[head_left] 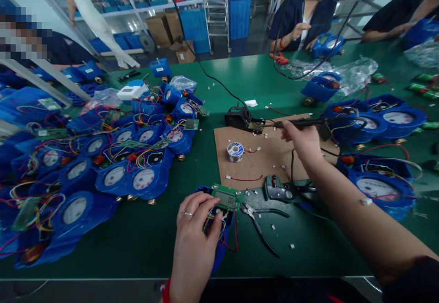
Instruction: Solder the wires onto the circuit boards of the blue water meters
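My left hand [195, 230] is closed on a green circuit board [225, 199] with a small display, at the front of the bench. Under the board and fingers lies a blue water meter [220, 258], mostly covered, with red, yellow and other wires coming out. A soldering iron [305, 123] is gripped in my right hand [303, 140], its tip end pointing left at the black iron stand [238, 116]. Cutting pliers [255, 216] lie open just right of the board. Behind them is a green-and-black wire stripper [276, 188].
A solder spool [235, 152] stands on a cardboard sheet [224, 170] among loose connectors. Blue meters [144, 179] with wires crowd the left; more meters [380, 188] stand at right. A black cable [212, 79] hangs across the back. Co-workers [302, 24] are at the far side.
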A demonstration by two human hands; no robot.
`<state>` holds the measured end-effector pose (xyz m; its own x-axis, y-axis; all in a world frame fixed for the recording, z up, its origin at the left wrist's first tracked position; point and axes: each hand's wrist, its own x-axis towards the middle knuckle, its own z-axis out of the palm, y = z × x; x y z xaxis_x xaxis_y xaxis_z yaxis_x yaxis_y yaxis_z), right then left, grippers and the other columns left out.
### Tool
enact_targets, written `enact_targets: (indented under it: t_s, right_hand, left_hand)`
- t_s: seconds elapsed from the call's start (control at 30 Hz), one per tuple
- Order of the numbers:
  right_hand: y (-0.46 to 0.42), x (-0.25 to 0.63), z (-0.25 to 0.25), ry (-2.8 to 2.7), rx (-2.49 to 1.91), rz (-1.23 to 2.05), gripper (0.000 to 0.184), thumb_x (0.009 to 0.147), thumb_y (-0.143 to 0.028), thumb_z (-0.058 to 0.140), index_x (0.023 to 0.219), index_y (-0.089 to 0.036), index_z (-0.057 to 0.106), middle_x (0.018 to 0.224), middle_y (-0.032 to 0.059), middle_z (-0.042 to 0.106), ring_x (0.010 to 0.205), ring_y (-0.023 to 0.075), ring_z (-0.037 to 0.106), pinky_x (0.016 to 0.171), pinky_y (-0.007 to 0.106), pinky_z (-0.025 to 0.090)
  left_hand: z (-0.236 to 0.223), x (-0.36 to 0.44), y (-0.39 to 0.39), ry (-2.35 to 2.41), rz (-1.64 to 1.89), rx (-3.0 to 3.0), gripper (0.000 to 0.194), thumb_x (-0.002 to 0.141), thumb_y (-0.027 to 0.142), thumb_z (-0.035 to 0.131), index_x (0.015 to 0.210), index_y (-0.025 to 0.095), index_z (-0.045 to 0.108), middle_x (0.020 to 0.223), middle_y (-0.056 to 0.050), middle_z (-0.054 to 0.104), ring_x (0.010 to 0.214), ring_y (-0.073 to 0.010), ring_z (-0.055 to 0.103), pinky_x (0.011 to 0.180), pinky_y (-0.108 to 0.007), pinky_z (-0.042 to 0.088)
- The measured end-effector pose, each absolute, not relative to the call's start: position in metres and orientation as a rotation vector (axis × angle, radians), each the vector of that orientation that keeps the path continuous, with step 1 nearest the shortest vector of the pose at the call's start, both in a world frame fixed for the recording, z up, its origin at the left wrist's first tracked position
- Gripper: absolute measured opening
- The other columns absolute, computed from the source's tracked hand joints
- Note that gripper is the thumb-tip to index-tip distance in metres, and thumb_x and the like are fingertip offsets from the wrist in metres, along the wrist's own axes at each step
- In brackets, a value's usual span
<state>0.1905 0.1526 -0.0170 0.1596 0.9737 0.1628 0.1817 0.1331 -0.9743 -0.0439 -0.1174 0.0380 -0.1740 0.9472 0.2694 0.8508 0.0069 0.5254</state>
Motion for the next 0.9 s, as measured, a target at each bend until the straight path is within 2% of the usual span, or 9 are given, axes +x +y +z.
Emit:
enact_targets:
  t_s: [0.13, 0.27, 0.47, 0.63, 0.73, 0.8, 0.9]
  right_hand:
    - [0.180, 0.178, -0.035, -0.963, -1.300, 1.066, 0.015, 0.079, -0.029, 0.060, 0.071, -0.016, 0.062, 0.061, 0.0041, 0.063, 0.050, 0.0138, 0.061, 0.041, 0.021, 0.049]
    - [0.189, 0.188, -0.049, -0.866, -1.354, 1.062, 0.017, 0.079, -0.023, 0.057, 0.064, -0.016, 0.057, 0.054, 0.0023, 0.060, 0.043, 0.0109, 0.056, 0.033, 0.017, 0.043]
    - [0.184, 0.196, -0.033, -0.874, -1.372, 0.858, 0.016, 0.076, -0.028, 0.063, 0.067, -0.015, 0.061, 0.056, 0.0022, 0.060, 0.043, 0.0106, 0.055, 0.033, 0.018, 0.042]
    - [0.177, 0.179, -0.028, -1.147, -1.396, 0.734, 0.018, 0.080, -0.030, 0.059, 0.068, -0.017, 0.063, 0.055, 0.0026, 0.059, 0.044, 0.0133, 0.056, 0.037, 0.022, 0.042]
    - [0.171, 0.180, -0.030, -1.183, -1.502, 0.745, 0.022, 0.079, -0.029, 0.059, 0.061, -0.016, 0.062, 0.051, 0.0035, 0.058, 0.042, 0.0151, 0.055, 0.038, 0.025, 0.041]
    - [0.166, 0.185, -0.028, -1.224, -1.541, 0.616, 0.023, 0.078, -0.028, 0.060, 0.059, -0.017, 0.060, 0.049, 0.0028, 0.056, 0.043, 0.0155, 0.056, 0.042, 0.026, 0.043]
    - [0.150, 0.187, -0.020, -1.284, -1.424, 0.440, 0.011, 0.079, -0.027, 0.062, 0.072, -0.018, 0.060, 0.053, 0.0000, 0.056, 0.044, 0.0142, 0.055, 0.044, 0.026, 0.043]
  left_hand:
    - [0.038, -0.043, -0.118, 2.107, 0.880, 1.910, 0.018, 0.086, 0.019, 0.055, 0.103, 0.024, 0.060, 0.110, -0.004, 0.056, 0.112, -0.0238, 0.045, 0.095, -0.048, 0.042]
    - [0.038, -0.041, -0.118, 2.104, 0.892, 1.925, 0.019, 0.086, 0.018, 0.054, 0.103, 0.024, 0.059, 0.110, -0.004, 0.056, 0.113, -0.0240, 0.045, 0.095, -0.048, 0.041]
    - [0.039, -0.042, -0.118, 2.108, 0.888, 1.923, 0.019, 0.086, 0.017, 0.055, 0.103, 0.024, 0.060, 0.110, -0.004, 0.056, 0.112, -0.0241, 0.045, 0.095, -0.048, 0.041]
    - [0.040, -0.041, -0.117, 2.102, 0.908, 1.925, 0.019, 0.085, 0.016, 0.056, 0.102, 0.023, 0.060, 0.108, -0.004, 0.057, 0.111, -0.0242, 0.046, 0.094, -0.048, 0.042]
    - [0.040, -0.041, -0.118, 2.098, 0.915, 1.917, 0.019, 0.084, 0.016, 0.057, 0.101, 0.023, 0.061, 0.107, -0.004, 0.058, 0.110, -0.0245, 0.047, 0.094, -0.048, 0.042]
    - [0.040, -0.041, -0.118, 2.102, 0.913, 1.900, 0.019, 0.084, 0.017, 0.057, 0.101, 0.023, 0.061, 0.108, -0.004, 0.058, 0.111, -0.0245, 0.047, 0.094, -0.048, 0.042]
    - [0.041, -0.041, -0.118, 2.100, 0.917, 1.886, 0.018, 0.084, 0.016, 0.057, 0.101, 0.023, 0.062, 0.108, -0.005, 0.058, 0.111, -0.0244, 0.047, 0.095, -0.048, 0.042]
